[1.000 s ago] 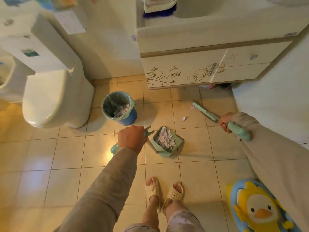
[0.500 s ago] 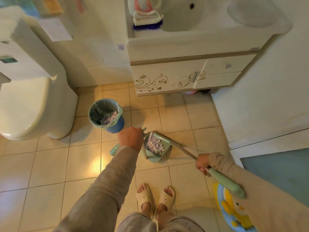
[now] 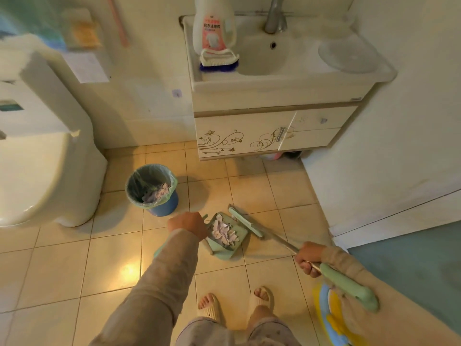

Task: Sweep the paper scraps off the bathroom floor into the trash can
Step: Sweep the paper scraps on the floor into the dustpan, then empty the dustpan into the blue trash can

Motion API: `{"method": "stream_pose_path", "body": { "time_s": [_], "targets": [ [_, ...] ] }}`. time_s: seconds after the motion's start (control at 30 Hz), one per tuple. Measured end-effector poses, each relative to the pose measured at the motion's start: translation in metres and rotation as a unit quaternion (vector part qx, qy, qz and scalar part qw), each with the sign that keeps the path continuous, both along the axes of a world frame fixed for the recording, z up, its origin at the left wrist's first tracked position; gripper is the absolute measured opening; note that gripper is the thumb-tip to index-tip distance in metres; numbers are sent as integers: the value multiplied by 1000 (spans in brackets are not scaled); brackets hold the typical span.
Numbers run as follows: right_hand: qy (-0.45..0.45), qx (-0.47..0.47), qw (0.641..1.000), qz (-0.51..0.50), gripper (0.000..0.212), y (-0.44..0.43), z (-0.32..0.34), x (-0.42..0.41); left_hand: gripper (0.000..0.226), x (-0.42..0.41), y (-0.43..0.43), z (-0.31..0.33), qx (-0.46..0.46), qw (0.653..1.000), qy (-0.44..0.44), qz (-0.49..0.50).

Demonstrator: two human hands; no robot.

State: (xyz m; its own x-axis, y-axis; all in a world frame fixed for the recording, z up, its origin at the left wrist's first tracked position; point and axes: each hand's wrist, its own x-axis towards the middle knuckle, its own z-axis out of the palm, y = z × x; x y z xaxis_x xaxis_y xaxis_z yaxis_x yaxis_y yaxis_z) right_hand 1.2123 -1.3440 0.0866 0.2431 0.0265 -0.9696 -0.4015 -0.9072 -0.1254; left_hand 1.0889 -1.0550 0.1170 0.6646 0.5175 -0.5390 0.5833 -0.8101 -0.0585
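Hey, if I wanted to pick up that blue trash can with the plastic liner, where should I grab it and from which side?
Probably by the rim of the blue trash can with the clear plastic liner, reaching down from above. It stands upright with an open round mouth, so fingers can hook over the edge. Come from the near right side: the white toilet crowds its left.

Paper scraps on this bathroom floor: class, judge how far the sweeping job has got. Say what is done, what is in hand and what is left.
Done: some scraps already lie in the trash can, and no loose scraps show on the tiles. In hand: the left hand holds the dustpan, full of scraps; the right hand keeps the broom at its edge. Left: tipping the dustpan into the can.
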Motion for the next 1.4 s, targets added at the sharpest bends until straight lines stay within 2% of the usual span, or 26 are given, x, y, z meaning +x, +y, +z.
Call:
{"method": "stream_pose_path", "body": {
  "time_s": [0.2,0.33,0.53,0.83,0.9,1.07,1.4],
  "targets": [
    [-35,-8,996,76,27,10,11,38,23,-38,10,1,-64,985,10,159],
    [-36,-1,992,123,22,11,11,67,25,-50,-12,3,-50,975,-11,218],
    [-39,7,981,191,30,24,3,99,25,-80,-71,-3,-13,950,-71,303],
    [-40,12,957,286,29,65,15,114,22,-124,-115,19,5,911,-100,401],
    [-38,14,953,300,29,71,17,109,22,-139,-112,27,14,896,-104,433],
    [-46,11,936,350,28,90,11,91,19,-179,-109,52,44,833,-137,534],
    [-65,-4,893,445,19,111,-7,17,22,-216,-118,84,164,751,-210,605]
  ]
}}
